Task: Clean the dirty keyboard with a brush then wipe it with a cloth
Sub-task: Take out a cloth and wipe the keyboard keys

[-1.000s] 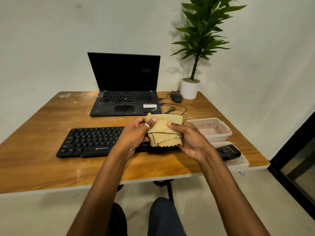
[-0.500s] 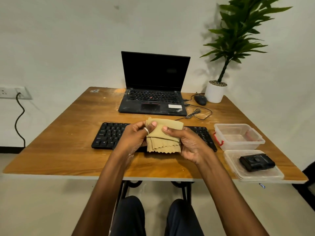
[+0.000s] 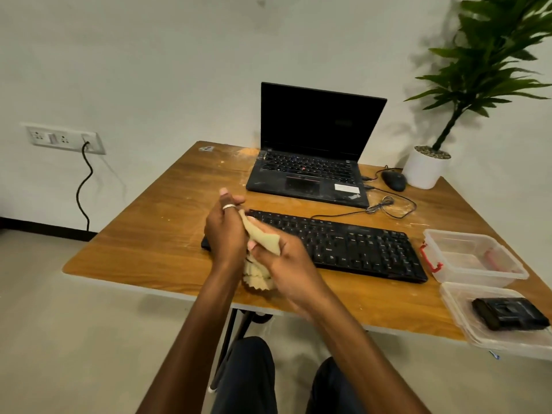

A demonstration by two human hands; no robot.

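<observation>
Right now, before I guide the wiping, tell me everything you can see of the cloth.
The cloth is tan, soft-looking fabric, bunched into a crumpled wad rather than spread flat. Its lower part hangs in folds and shows a zigzag-cut edge. The left hand and the right hand grip it between them, hiding its middle. It sits over the left end of the black keyboard, near the front edge of the wooden table. Whether it touches the keys cannot be told.

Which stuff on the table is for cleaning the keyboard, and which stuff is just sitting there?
For the job: tan cloth, held in the left hand and right hand; black keyboard.
Just lying about: laptop, mouse, potted plant, clear tub.
</observation>
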